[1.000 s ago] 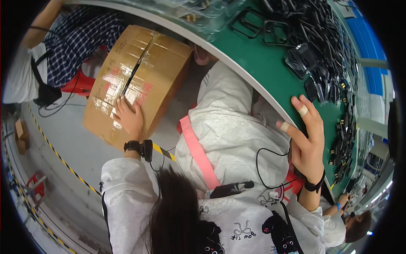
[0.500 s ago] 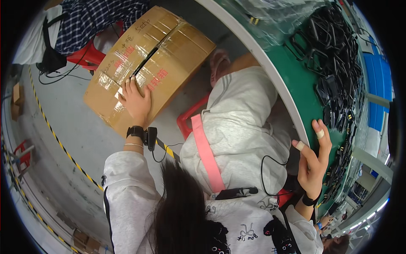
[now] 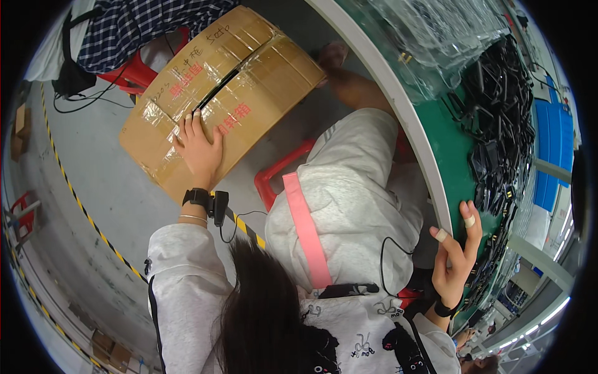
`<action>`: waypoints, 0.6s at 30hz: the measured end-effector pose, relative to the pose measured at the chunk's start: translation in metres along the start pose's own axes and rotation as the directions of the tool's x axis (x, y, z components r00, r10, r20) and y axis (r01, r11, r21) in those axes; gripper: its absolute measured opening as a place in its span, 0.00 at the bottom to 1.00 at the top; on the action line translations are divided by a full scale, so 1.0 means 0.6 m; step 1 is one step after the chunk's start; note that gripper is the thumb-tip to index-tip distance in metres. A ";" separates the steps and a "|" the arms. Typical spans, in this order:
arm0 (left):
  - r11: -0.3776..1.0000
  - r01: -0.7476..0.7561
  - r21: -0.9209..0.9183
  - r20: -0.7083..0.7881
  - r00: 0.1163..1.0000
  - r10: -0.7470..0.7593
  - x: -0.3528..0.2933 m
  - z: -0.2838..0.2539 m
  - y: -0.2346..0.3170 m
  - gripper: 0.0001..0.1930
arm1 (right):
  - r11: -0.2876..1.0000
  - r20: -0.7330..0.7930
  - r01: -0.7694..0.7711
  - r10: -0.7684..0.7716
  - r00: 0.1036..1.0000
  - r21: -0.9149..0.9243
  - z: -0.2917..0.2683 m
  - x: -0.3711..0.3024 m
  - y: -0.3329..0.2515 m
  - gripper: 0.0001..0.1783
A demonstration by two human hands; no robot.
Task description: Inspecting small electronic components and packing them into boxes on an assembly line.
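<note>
A large taped cardboard box [image 3: 258, 84] stands at the front left, with a dark narrow gap between its top flaps. My left hand [image 3: 200, 146] lies on its top, fingers stretched out and thumb apart, fingertips at the near end of that gap. On the right, my right hand [image 3: 456, 262] is at the white rim of the green table [image 3: 431, 124], its fingers apart and nothing visible in them. Tan bands wrap two of its fingertips. Beyond this hand, black plastic frames [image 3: 498, 118] lie heaped along the table.
Clear plastic bags [image 3: 445, 37] cover the far end of the table. A red stool [image 3: 265, 187] is beside my legs, and another red stool [image 3: 134, 75] stands behind the box under a checked cloth [image 3: 128, 34]. Yellow-black tape [image 3: 81, 199] marks the floor at the left.
The view has shifted slightly, so the box and table sit a little differently in it. My left hand remains on the box; my right hand appears lower in the picture, still by the table rim.
</note>
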State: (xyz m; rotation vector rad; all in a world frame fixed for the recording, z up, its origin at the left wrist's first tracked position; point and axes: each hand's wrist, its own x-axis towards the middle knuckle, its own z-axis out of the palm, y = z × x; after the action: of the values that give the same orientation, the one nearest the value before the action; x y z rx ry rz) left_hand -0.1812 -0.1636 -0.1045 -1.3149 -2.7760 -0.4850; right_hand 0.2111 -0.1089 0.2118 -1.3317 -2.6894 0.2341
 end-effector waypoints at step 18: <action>1.000 -0.015 -0.007 -0.007 1.000 0.015 0.003 -0.002 -0.010 0.30 | 0.998 0.008 -0.039 0.039 0.999 -0.043 0.000 0.003 -0.007 0.19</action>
State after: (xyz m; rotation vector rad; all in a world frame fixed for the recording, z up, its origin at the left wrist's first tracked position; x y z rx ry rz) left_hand -0.1868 -0.1662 -0.1048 -1.3311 -2.7594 -0.4985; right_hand 0.2067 -0.1097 0.2126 -1.3996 -2.6917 0.1880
